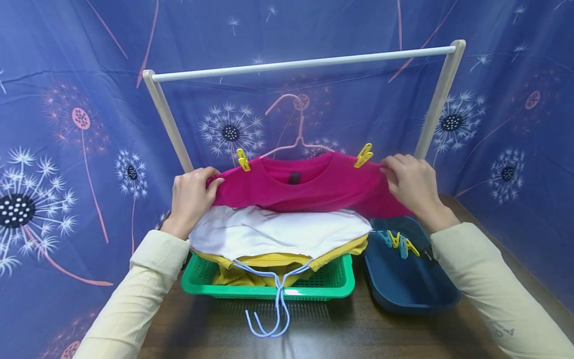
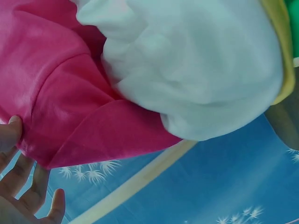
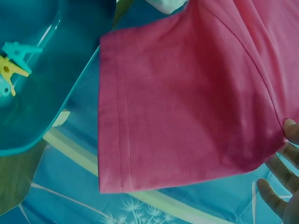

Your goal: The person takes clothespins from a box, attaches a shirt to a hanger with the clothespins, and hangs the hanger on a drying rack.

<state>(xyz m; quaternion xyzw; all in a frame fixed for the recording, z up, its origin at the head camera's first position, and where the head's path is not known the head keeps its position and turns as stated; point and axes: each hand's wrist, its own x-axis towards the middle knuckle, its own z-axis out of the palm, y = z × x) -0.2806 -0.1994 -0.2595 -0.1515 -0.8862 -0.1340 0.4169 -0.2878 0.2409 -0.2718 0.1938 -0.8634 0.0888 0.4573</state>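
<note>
A magenta T-shirt [image 1: 309, 192] hangs on a pink hanger [image 1: 301, 122], its neckline facing me. One yellow clothespin [image 1: 242, 160] grips the left shoulder, and another yellow clothespin [image 1: 363, 155] the right. My left hand [image 1: 190, 197] pinches the shirt at its left shoulder edge between thumb and fingers. At the opposite shoulder, my right hand [image 1: 414, 184] pinches the fabric the same way. Both wrist views show the thumbs on top of the cloth and the sleeves [image 3: 154, 126] falling loose. The hanger's hook is below the rack's bar, apart from it.
A white rack [image 1: 305, 65] stands behind the shirt. In front, a white garment [image 1: 282, 232] and yellow clothing [image 1: 264, 260] with blue hangers [image 1: 279, 294] lie over a green basket [image 1: 215, 290]. A navy basin [image 1: 403, 284] at right holds several blue and yellow clothespins [image 1: 403, 247].
</note>
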